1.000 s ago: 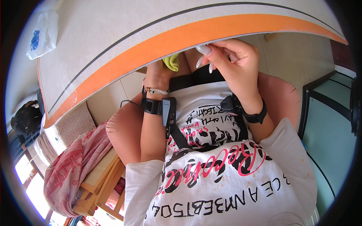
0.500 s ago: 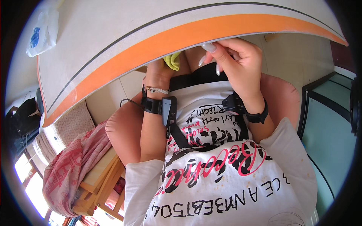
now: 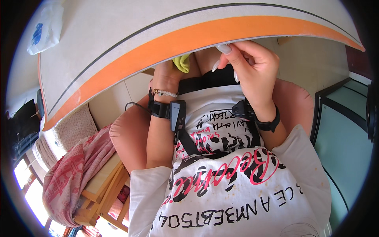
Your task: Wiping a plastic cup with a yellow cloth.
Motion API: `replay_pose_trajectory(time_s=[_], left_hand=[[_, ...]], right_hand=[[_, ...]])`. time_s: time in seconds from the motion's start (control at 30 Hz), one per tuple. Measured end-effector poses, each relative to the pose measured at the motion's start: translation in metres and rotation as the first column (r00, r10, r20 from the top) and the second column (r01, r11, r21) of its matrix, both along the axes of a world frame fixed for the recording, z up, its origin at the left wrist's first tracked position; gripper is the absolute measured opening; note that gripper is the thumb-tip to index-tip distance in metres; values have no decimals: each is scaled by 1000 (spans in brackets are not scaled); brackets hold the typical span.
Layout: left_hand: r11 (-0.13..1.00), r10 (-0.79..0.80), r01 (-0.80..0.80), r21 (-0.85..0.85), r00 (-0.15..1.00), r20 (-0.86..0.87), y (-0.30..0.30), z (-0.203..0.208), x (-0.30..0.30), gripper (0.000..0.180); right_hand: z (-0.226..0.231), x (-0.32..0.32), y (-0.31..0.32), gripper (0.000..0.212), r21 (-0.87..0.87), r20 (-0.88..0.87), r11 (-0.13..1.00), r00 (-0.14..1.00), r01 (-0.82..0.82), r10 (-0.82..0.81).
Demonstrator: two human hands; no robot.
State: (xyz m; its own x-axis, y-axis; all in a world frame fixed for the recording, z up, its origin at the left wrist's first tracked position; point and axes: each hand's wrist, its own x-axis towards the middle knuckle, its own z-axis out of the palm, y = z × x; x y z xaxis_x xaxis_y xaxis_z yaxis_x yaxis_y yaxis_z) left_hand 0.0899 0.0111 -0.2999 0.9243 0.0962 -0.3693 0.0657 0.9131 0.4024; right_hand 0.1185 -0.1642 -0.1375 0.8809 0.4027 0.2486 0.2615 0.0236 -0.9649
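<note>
My left hand [image 3: 166, 75] is partly under the front edge of the table [image 3: 166, 35], its fingertips hidden there. A yellow-green cloth [image 3: 182, 63] sticks out from the thumb side of this hand, gathered in its grip. My right hand [image 3: 258, 65] is raised at the table's edge, right of the cloth. Its thumb and index finger come together in a pinch just below the orange border, and the other fingers curl inward. What lies between the fingertips, if anything, is too small or hidden to tell.
On the table's far left lies a clear plastic bag [image 3: 49, 33] with a blue mark. A pink seat [image 3: 128, 134] surrounds me. Pink patterned fabric [image 3: 75, 173] drapes over a wooden frame [image 3: 104, 193] at the left. A teal glass-topped unit [image 3: 347, 134] stands at the right.
My right hand has shifted slightly to the right, still pinched. My left hand and the cloth have barely moved.
</note>
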Motion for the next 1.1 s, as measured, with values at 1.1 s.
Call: replay_pose_trajectory(time_s=[1.1], left_hand=[[992,-1,15,128,994,-105,-7,16,-5,38]], right_hand=[[-11,7,5,11,-33,143,995,985,-96,100]])
